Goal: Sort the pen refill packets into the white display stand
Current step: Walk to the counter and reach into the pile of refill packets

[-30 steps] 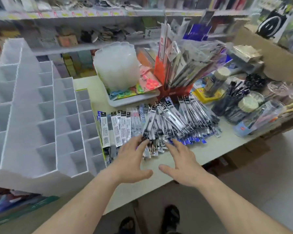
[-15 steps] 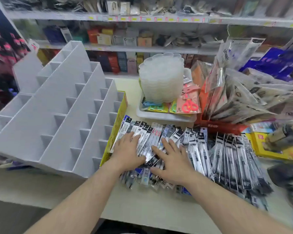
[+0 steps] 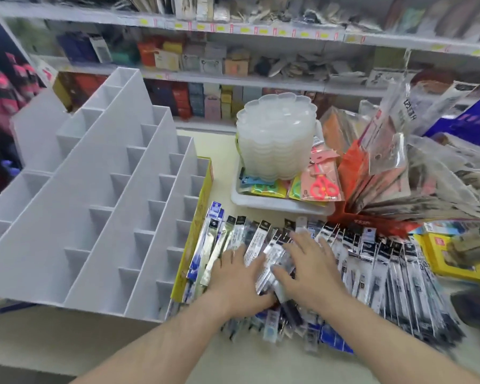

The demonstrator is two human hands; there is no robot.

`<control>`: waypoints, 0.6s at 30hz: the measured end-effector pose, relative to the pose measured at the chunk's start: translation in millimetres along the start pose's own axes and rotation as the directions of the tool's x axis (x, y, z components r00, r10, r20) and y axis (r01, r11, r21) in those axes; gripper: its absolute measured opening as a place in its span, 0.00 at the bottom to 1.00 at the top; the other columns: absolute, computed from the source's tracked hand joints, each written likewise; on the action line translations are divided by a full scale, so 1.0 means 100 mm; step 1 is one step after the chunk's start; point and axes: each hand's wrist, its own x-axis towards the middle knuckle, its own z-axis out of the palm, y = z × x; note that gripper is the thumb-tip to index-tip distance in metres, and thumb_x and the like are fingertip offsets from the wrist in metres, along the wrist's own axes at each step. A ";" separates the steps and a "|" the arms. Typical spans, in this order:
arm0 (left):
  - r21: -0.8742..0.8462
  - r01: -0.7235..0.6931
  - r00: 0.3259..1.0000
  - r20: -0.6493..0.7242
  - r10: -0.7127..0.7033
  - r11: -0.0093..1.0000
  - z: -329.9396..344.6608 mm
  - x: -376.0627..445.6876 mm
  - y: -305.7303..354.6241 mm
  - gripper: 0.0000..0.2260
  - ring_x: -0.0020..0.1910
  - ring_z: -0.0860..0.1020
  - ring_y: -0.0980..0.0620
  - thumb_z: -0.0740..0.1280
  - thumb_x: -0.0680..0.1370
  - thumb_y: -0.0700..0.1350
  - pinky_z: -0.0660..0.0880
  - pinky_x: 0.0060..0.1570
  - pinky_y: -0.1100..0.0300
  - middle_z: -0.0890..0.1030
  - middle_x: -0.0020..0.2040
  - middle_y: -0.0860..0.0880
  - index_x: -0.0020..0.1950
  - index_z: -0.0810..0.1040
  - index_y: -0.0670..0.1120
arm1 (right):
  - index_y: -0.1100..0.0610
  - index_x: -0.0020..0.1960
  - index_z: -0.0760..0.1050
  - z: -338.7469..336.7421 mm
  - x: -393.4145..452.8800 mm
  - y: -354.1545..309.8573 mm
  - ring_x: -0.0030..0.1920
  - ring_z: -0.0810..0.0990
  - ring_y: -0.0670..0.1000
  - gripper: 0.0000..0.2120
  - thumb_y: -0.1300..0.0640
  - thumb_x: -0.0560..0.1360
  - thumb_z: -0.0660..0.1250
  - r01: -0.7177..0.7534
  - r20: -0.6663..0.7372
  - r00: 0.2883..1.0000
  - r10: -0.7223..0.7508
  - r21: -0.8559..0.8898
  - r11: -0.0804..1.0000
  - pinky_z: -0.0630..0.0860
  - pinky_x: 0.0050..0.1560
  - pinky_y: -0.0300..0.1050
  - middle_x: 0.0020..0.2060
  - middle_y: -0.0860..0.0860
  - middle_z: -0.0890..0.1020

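A heap of long, clear pen refill packets (image 3: 372, 261) with black and blue headers lies spread across the cream counter. My left hand (image 3: 239, 278) lies flat on the left part of the heap, fingers straight and spread. My right hand (image 3: 308, 267) rests beside it on the packets, fingers extended forward, thumb near the left hand's thumb. The white display stand (image 3: 100, 206), a stepped grid of empty compartments, stands to the left, its right side touching a yellow box edge (image 3: 197, 225) next to the packets.
Behind the heap a white tray (image 3: 277, 203) holds a stack of translucent dishes (image 3: 275, 139) and carded scissors. A red holder (image 3: 355, 214) full of hanging packets stands at right, a yellow box (image 3: 455, 259) beyond it. Store shelves fill the back.
Both hands went from hovering near the counter's front edge onto the packet heap and now press it side by side. The view has swung left and closer.
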 end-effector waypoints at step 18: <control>-0.238 0.296 0.941 -0.094 -0.326 0.925 -0.14 0.33 -0.22 0.49 0.72 0.63 0.41 0.71 0.68 0.63 0.65 0.68 0.47 0.62 0.74 0.43 0.79 0.48 0.46 | 0.47 0.76 0.66 -0.24 0.09 0.22 0.80 0.40 0.55 0.36 0.39 0.69 0.64 0.006 0.278 0.959 0.054 -0.212 0.977 0.33 0.76 0.62 0.81 0.53 0.53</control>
